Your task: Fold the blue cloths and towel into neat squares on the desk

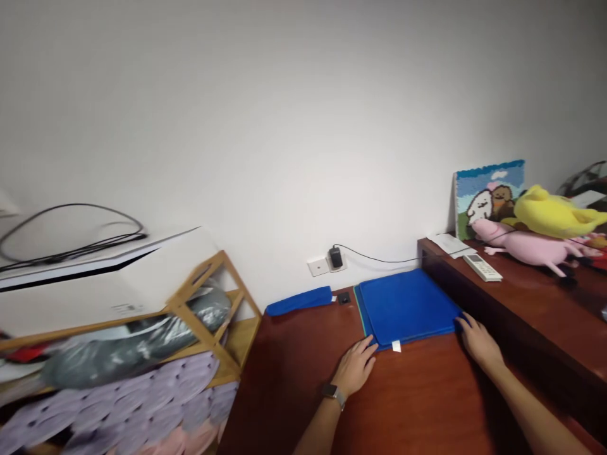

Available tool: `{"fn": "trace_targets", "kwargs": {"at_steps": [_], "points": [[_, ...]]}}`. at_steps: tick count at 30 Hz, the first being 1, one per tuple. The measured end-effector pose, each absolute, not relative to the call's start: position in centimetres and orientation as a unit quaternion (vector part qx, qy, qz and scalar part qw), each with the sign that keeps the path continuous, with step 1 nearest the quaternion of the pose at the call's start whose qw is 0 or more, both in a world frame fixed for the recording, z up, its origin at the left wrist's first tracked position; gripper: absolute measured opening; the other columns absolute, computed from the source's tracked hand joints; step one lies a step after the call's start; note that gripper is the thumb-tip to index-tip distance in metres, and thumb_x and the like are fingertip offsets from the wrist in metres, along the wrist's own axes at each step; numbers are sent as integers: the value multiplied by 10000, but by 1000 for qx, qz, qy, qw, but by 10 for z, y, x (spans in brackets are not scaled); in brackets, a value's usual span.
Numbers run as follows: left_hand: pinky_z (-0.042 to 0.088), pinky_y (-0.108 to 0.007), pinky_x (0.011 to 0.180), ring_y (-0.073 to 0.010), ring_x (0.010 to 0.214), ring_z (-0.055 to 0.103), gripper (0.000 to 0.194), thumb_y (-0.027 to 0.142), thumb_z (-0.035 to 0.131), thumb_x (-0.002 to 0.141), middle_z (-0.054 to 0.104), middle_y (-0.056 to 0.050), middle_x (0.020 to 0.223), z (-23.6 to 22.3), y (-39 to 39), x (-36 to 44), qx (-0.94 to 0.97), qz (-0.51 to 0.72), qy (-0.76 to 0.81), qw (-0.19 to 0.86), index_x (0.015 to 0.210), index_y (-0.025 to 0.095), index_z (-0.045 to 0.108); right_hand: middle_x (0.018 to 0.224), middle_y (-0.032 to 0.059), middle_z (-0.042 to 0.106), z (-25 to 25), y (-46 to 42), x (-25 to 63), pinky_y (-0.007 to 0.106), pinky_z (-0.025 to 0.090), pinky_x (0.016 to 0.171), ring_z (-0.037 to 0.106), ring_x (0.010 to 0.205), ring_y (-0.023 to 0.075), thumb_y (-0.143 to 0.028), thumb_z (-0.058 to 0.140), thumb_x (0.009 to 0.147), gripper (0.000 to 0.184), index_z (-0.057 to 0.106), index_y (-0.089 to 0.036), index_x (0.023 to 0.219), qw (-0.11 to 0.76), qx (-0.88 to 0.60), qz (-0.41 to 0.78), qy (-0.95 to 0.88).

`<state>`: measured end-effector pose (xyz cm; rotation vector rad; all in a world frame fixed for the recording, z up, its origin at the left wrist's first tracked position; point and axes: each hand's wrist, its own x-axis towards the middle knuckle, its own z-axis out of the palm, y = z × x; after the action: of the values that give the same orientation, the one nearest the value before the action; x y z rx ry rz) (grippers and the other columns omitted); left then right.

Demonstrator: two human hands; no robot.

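Observation:
A folded blue cloth (408, 306) lies flat on the reddish-brown wooden table, with a second blue layer and a greenish edge showing beneath it at the left. A white tag (396, 346) sticks out from its near edge. My left hand (355, 368), wearing a watch (334, 393) on its wrist, rests with fingers spread at the cloth's near left corner. At the near right corner, the fingers of my right hand (480, 342) are stretched out and touch the edge. Another blue cloth (300, 300), folded into a narrow strip, lies along the table's back edge by the wall.
A black plug (336, 256) sits in the wall socket, its cord running right. On the higher surface at right are a remote control (482, 267), papers (450, 245), a dog picture (490, 196) and pink (526, 243) and yellow plush toys (554, 213). A wooden rack (237, 303) stands left.

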<state>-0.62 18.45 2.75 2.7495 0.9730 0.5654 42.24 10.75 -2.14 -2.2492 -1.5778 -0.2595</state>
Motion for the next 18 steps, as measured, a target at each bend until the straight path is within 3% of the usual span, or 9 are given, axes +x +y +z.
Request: {"fn": "trace_targets", "kwargs": {"at_steps": [2, 5, 9, 14, 18], "points": [[491, -431, 1164, -220, 1389, 566, 437, 261, 496, 1024, 557, -27, 1572, 23, 181, -59, 906, 196, 369, 62, 1446, 323, 592, 1468, 138, 624, -27, 95, 412, 456, 547, 1018, 667, 1197, 316, -196, 418, 903, 476, 740, -205, 1253, 224, -771, -135, -581], [506, -494, 1148, -260, 1337, 616, 367, 276, 463, 1017, 669, -66, 1442, 11, 181, -159, 860, 207, 467, 1, 1287, 267, 711, 1330, 147, 685, -30, 80, 379, 464, 558, 987, 684, 1122, 317, -331, 413, 946, 399, 765, -217, 1096, 281, -720, -159, -615], [539, -523, 1102, -295, 1265, 667, 388, 332, 463, 991, 719, -109, 1349, -3, 185, -264, 795, 236, 556, -57, 1244, 210, 731, 1150, 103, 732, -10, 90, 291, 415, 565, 960, 699, 1049, 267, -363, 429, 983, 338, 746, -252, 1019, 331, -649, -62, -682], [539, -469, 1096, -263, 1243, 673, 375, 320, 455, 1008, 727, -79, 1332, -3, 180, -283, 762, 262, 590, -49, 1258, 235, 721, 1146, 95, 748, 24, 171, 150, 395, 533, 1021, 695, 1107, 258, -268, 489, 916, 290, 736, -257, 1067, 336, -574, 116, -738], [538, -479, 1082, -274, 1235, 666, 370, 265, 466, 990, 719, -81, 1338, -3, 176, -274, 758, 252, 600, -42, 1256, 233, 722, 1167, 125, 766, 35, 271, 72, 381, 552, 970, 726, 1086, 274, -303, 624, 809, 402, 697, -195, 1190, 398, -643, 206, -621]]}}
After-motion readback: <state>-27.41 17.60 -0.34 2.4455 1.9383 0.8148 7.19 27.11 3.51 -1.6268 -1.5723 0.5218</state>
